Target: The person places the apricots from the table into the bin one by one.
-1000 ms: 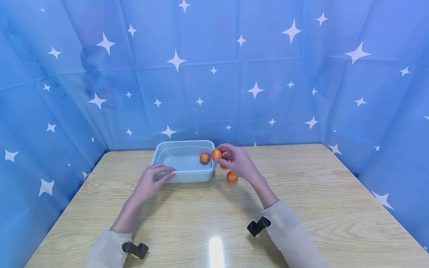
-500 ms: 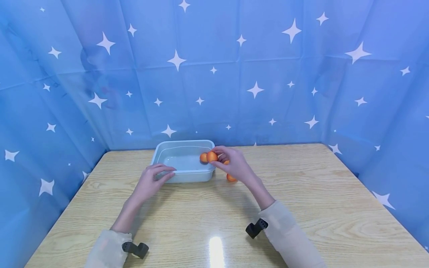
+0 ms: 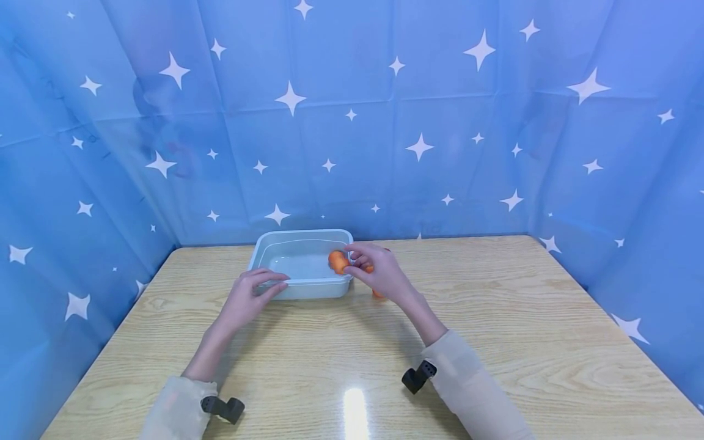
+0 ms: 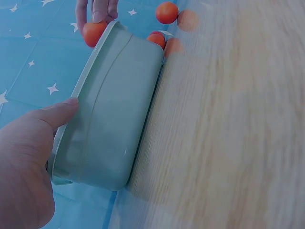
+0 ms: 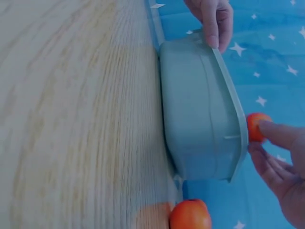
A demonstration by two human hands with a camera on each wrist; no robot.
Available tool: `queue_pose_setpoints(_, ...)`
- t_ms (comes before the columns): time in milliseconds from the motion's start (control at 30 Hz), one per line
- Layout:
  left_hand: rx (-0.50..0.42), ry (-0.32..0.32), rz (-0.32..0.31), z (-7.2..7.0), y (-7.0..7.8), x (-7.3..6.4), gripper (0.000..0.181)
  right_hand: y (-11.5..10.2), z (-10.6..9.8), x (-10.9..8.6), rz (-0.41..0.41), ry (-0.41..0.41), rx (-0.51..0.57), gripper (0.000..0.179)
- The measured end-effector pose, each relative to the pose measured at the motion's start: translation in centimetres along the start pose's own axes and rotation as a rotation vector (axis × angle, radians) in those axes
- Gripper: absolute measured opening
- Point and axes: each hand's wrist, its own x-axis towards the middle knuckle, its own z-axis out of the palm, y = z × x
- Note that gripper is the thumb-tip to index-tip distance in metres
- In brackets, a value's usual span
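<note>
A pale blue plastic container [image 3: 313, 291] stands near the back of the table. My left hand [image 3: 247, 296] holds its near rim, with the thumb [image 4: 62, 113] over the outside. Over the right end of the container, my right hand [image 3: 383, 273] has its thumb and fingertips spread apart. Just beyond those fingertips is a round orange-red fruit [image 3: 342, 265], inside the rim and overlapping another fruit there in the head view. In the right wrist view, the thumb overlaps the fruit [image 5: 256, 125], which is partly hidden by the rim.
More orange-red fruits lie on the table right of the container, one [image 3: 377, 294] mostly behind my right hand. Two show in the left wrist view, one fruit [image 4: 167, 13] apart and another fruit [image 4: 157, 39] by the container's base. A blue star-patterned curtain [image 3: 352, 183] rises behind the table.
My right hand has moved left over the container's rim with a fruit; the fruit has left its fingertips and sits lower, against the one inside. The left hand has stayed put.
</note>
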Motion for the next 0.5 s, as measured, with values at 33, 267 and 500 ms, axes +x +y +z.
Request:
queue_pose_setpoints(33, 0.0, 0.0, 0.001, 0.0, 0.01, 0.01, 0.017, -0.02, 0.0, -0.02, 0.0, 0.001, 0.003, 0.041)
queue_pose_setpoints(267, 0.004, 0.007, 0.003, 0.02, 0.05, 0.01, 0.017, 0.06, -0.05, -0.07, 0.009, -0.005, -0.001, 0.038)
queue_pose_setpoints(500, 0.015, 0.021, 0.025, 0.18, -0.12, 0.02, 0.018, -0.37, -0.34, -0.07, 0.027, -0.018, 0.004, 0.036)
